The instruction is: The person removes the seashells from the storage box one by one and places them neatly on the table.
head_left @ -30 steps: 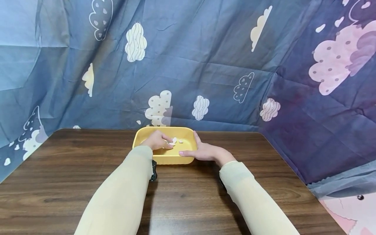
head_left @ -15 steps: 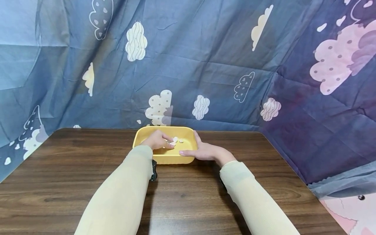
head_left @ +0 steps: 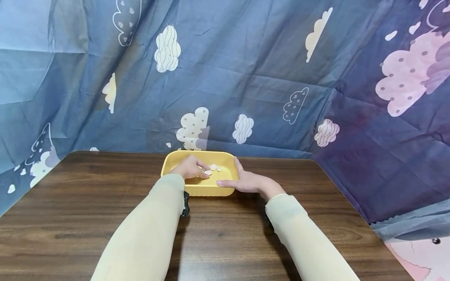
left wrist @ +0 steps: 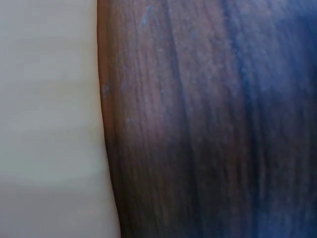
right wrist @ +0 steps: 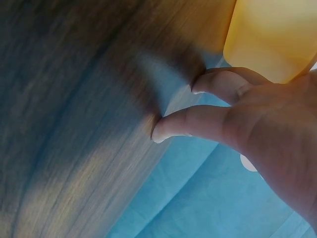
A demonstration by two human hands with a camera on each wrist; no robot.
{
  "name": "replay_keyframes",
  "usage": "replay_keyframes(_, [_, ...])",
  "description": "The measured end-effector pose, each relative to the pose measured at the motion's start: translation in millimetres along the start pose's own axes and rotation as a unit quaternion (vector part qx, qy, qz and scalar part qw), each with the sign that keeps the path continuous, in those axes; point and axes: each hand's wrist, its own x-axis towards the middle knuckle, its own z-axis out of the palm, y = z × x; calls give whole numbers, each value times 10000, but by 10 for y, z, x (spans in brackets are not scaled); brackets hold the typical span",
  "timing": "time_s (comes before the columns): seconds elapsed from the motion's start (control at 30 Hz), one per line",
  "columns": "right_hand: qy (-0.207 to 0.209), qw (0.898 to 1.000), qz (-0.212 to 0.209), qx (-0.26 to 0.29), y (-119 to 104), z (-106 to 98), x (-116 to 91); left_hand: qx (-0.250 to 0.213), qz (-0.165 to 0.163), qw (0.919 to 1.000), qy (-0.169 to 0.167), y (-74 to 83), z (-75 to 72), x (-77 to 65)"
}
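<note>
A yellow plastic bin [head_left: 197, 191] with rounded corners stands near the back of the table. Reaching in from the left, my left hand [head_left: 190, 167] pinches a small white piece [head_left: 208, 172] between thumb and index finger, low over the bin's floor. Its other fingers are mostly hidden. My right hand [head_left: 246, 181] grips the bin's right end, thumb over the front rim and fingers around the outside. In the right wrist view, two fingertips [right wrist: 163, 130] point down close to the tabletop beside the yellow wall. More small white pieces [head_left: 213, 167] lie right of my left hand.
The brown wood-grain table [head_left: 225, 238] extends around the bin on all sides. Just behind its back edge hangs a blue cloth [head_left: 140, 128] printed with clouds, which also covers the right side. Only the sleeve [left wrist: 49, 119] and table show in the left wrist view.
The head view has shifted slightly, so the scene sits a little further right. My left fingers have made only slight movements among the white pieces; my right hand keeps its hold on the bin.
</note>
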Motion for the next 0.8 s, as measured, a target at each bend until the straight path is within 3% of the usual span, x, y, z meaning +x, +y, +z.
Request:
replay_keyframes(0.27, [-98, 9999, 38, 20, -10, -18, -7, 37, 232, 9992, -325, -2, -100, 15])
replay_keyframes(0.47, [-125, 9999, 41, -1, -38, -34, -1, -662, 85, 9965, -505, 140, -316, -51])
replay_keyframes(0.6, [-177, 9998, 126, 31, -39, -34, -2, -961, 291, 9942, -395, 211, -476, -101])
replay_keyframes(0.8, [-167, 9998, 141, -11, -24, -34, 16, -329, 743, 9964, -244, 223, -691, -217])
